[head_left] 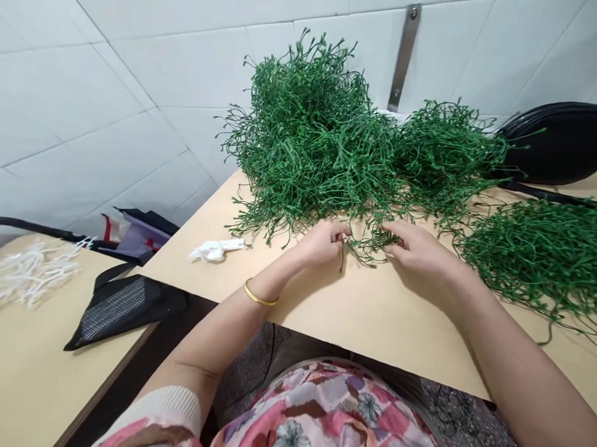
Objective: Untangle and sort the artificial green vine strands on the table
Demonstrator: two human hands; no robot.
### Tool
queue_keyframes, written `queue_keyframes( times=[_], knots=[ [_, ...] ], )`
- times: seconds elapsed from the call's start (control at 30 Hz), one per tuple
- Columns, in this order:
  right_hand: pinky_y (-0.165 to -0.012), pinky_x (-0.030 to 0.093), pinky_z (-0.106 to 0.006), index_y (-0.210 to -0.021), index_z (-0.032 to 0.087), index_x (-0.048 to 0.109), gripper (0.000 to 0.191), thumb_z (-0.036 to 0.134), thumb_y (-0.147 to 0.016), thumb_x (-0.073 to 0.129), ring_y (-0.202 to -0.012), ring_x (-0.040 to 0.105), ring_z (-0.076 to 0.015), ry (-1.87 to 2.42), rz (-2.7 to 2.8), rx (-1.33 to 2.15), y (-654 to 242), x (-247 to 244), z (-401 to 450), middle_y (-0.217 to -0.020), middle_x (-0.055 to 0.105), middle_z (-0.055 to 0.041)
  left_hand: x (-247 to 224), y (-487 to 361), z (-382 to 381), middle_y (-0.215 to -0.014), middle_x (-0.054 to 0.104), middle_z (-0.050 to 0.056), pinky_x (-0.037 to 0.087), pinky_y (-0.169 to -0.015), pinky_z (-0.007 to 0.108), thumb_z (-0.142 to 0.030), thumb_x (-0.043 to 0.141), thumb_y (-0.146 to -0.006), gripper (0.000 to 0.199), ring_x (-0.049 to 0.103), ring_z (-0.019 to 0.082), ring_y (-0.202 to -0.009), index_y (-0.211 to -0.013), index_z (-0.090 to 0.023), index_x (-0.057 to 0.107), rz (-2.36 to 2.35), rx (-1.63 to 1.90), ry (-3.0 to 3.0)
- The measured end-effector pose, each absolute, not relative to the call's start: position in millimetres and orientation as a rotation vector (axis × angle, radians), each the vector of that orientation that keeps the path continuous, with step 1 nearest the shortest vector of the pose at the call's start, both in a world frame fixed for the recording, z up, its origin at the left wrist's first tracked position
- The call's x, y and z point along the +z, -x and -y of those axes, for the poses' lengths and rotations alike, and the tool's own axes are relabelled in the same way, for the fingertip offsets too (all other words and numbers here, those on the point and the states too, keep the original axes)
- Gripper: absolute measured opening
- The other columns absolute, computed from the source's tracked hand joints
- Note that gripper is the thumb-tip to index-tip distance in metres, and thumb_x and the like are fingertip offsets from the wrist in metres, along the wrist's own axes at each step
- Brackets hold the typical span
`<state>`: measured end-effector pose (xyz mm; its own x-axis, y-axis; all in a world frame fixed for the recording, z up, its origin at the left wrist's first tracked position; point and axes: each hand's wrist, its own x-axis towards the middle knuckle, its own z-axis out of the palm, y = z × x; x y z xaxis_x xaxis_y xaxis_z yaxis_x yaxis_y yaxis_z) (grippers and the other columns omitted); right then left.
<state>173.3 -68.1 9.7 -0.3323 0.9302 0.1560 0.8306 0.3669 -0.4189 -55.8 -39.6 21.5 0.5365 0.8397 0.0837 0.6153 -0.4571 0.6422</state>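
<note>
Thin green strands with small knobbed ends make up a tall heap [313, 131] at the back of the table. In front of it lies a small loose tangle of green strands [370, 244], between my two hands. My left hand [325, 243] is closed in a pinch at the tangle's left side, a strand hanging from its fingertips. At the right side, my right hand [415, 246] curls its fingers and thumb around strands of the tangle. How many strands each hand holds is hidden.
More green strands [442, 157] lie behind, and a flatter pile [547, 253] spreads at right. A crumpled white piece [217, 249] rests left. Black bag [563, 144] stands at back right. On the left table are white strands [25, 276] and a black mesh pouch [118, 307].
</note>
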Motion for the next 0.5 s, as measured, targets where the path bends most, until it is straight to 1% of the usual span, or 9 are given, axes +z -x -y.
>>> queue_keyframes(
  times=[0.1, 0.17, 0.2, 0.23, 0.3, 0.4, 0.5],
  knots=[
    [-0.083, 0.042, -0.035, -0.12, 0.018, 0.055, 0.044, 0.027, -0.077, 0.05, -0.098, 0.053, -0.0245, 1.515, 2.325, 0.335, -170.7, 7.6, 72.1, -0.109, 0.059, -0.0109, 24.7, 50.9, 34.9, -0.057, 0.048, -0.002, 0.025, -0.047, 0.022, -0.022, 0.05, -0.072, 0.014, 0.033, 0.006, -0.048, -0.074, -0.014, 0.062, -1.179, 0.66, -1.788],
    [-0.081, 0.04, -0.037, -0.105, 0.018, 0.062, 0.031, 0.028, -0.078, 0.051, -0.094, 0.052, -0.0249, 1.502, 2.366, 0.247, -171.4, 8.6, 74.7, -0.1, 0.06, -0.0106, 25.9, 44.1, 30.0, -0.053, 0.044, -0.003, 0.021, -0.045, 0.021, -0.035, 0.056, -0.073, 0.022, 0.03, 0.005, -0.045, -0.067, -0.014, 0.06, -1.192, 0.738, -1.608],
    [-0.08, 0.039, -0.037, -0.094, 0.018, 0.065, 0.023, 0.028, -0.078, 0.051, -0.09, 0.051, -0.0242, 1.486, 2.395, 0.217, -172.3, 10.0, 75.6, -0.094, 0.06, -0.01, 25.6, 40.3, 27.4, -0.051, 0.041, -0.003, 0.019, -0.045, 0.021, -0.037, 0.06, -0.071, 0.025, 0.029, 0.004, -0.045, -0.063, -0.014, 0.059, -1.181, 0.768, -1.574],
    [-0.079, 0.038, -0.037, -0.083, 0.018, 0.065, 0.018, 0.027, -0.079, 0.05, -0.086, 0.051, -0.0231, 1.463, 2.423, 0.206, -173.6, 11.8, 76.5, -0.088, 0.06, -0.0092, 24.9, 36.5, 25.0, -0.048, 0.038, -0.004, 0.018, -0.044, 0.021, -0.037, 0.063, -0.069, 0.027, 0.028, 0.004, -0.045, -0.057, -0.014, 0.056, -1.16, 0.794, -1.55],
    [-0.075, 0.036, -0.035, -0.069, 0.018, 0.061, 0.018, 0.025, -0.08, 0.049, -0.08, 0.049, -0.0204, 1.434, 2.428, 0.258, -177.1, 16.9, 77.9, -0.079, 0.058, -0.0071, 24.0, 30.3, 21.4, -0.045, 0.034, -0.005, 0.017, -0.044, 0.021, -0.032, 0.065, -0.069, 0.03, 0.025, 0.003, -0.043, -0.051, -0.014, 0.05, -1.127, 0.878, -1.472],
    [-0.064, 0.035, -0.029, -0.066, 0.018, 0.057, 0.02, 0.031, -0.08, 0.05, -0.069, 0.047, -0.016, 1.493, 2.204, 0.476, -183.6, 26.2, 79.7, -0.07, 0.054, -0.0034, 29.8, 26.5, 20.0, -0.044, 0.035, -0.006, 0.018, -0.043, 0.02, -0.029, 0.061, -0.074, 0.025, 0.026, 0.003, -0.042, -0.056, -0.014, 0.053, -1.058, 1.122, -1.342],
    [-0.056, 0.032, -0.026, -0.069, 0.018, 0.057, 0.024, 0.039, -0.079, 0.051, -0.059, 0.042, -0.0125, 1.467, 1.965, 0.766, -188.3, 33.0, 80.8, -0.062, 0.049, -0.0003, 42.7, 25.8, 21.5, -0.049, 0.042, -0.005, 0.023, -0.043, 0.019, -0.03, 0.059, -0.076, 0.023, 0.031, 0.003, -0.042, -0.06, -0.015, 0.052, -0.926, 1.308, -1.267]
  ],
)
